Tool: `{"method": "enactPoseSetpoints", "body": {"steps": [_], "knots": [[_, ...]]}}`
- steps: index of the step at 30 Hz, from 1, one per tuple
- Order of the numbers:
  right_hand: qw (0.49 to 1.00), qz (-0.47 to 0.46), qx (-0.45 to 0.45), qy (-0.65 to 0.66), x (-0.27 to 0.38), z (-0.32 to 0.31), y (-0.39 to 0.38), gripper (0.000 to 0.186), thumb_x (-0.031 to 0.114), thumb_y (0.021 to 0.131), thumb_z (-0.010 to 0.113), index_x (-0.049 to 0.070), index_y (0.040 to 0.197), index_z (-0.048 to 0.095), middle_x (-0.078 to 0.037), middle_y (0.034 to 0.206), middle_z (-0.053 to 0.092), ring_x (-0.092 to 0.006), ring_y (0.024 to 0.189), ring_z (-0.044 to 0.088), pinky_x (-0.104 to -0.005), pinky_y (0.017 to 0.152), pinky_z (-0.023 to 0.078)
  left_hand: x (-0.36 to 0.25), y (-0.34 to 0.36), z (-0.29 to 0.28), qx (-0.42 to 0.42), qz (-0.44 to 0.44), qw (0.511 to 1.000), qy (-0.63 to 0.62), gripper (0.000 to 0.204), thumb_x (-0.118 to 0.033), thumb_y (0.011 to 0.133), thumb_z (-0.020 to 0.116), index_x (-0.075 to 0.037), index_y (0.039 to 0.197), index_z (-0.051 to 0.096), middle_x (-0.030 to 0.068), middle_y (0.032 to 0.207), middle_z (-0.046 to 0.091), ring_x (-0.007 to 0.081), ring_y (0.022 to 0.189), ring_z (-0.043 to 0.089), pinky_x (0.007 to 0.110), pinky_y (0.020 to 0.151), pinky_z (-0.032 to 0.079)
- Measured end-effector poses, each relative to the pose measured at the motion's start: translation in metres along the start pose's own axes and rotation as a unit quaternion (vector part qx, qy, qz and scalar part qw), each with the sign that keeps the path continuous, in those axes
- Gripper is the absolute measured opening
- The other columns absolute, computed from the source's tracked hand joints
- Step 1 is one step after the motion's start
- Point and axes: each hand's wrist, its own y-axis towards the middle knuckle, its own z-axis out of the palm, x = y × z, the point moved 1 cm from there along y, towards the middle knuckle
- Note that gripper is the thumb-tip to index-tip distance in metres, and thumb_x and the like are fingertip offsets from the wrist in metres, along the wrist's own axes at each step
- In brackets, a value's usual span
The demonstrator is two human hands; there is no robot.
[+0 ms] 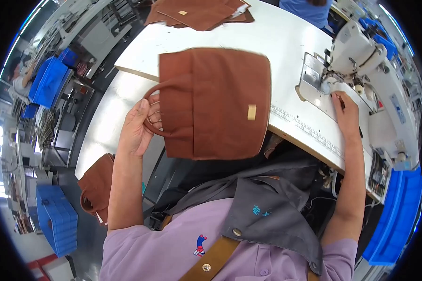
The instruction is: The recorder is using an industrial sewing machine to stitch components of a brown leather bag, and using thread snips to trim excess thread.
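My left hand point(140, 119) grips the handle point(154, 129) of a brown fabric bag point(220, 103). The bag lies on its side, raised over the front edge of the white worktable point(295, 42), with a small gold patch point(251, 112) near its right edge. My right hand point(346, 112) is at the bed of a sewing machine point(349, 56), at the plate beside the needle area. Its fingers are curled round something small and dark that I cannot make out. A measuring scale point(300, 122) runs along the table edge below that hand.
Brown fabric pieces point(197, 11) lie stacked at the table's back. Another brown bag point(96, 187) is at lower left. A blue bin point(56, 220) stands left; a blue container point(394, 215) is right. Co-workers point(302, 9) appear behind and at far left point(18, 82).
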Motion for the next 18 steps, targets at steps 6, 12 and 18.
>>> {"method": "enactPoseSetpoints", "body": {"steps": [6, 12, 18], "knots": [[0.998, 0.054, 0.012, -0.002, 0.004, 0.002, -0.003, 0.02, 0.018, 0.104, 0.062, 0.0, 0.111, 0.069, -0.007, 0.088, 0.07, -0.0119, 0.077, 0.059, -0.0267, 0.074, 0.049, -0.029, -0.007, 0.0, -0.016, 0.009, 0.997, 0.079, 0.047, -0.037, 0.104, 0.061, 0.004, 0.127, 0.063, 0.0157, 0.103, 0.075, 0.0119, 0.077, 0.068, 0.024, 0.066, 0.055], [0.998, 0.053, 0.011, 0.011, -0.001, -0.001, -0.004, 0.021, 0.018, 0.104, 0.062, 0.0, 0.111, 0.069, -0.005, 0.086, 0.068, -0.0092, 0.077, 0.057, -0.0255, 0.073, 0.048, -0.052, -0.008, -0.01, 0.046, 0.031, 0.995, 0.085, 0.048, -0.034, 0.105, 0.059, 0.01, 0.125, 0.061, 0.0216, 0.099, 0.076, 0.0208, 0.08, 0.076, 0.028, 0.07, 0.062], [0.999, 0.04, 0.001, 0.024, 0.002, 0.0, -0.006, 0.017, 0.015, 0.101, 0.064, 0.001, 0.11, 0.07, -0.008, 0.083, 0.069, -0.0124, 0.071, 0.056, -0.0272, 0.069, 0.048, -0.074, 0.002, -0.029, 0.084, 0.012, 0.986, 0.143, 0.054, -0.038, 0.104, 0.061, 0.009, 0.13, 0.056, 0.0174, 0.096, 0.075, 0.0153, 0.078, 0.074, 0.023, 0.065, 0.057]]}}
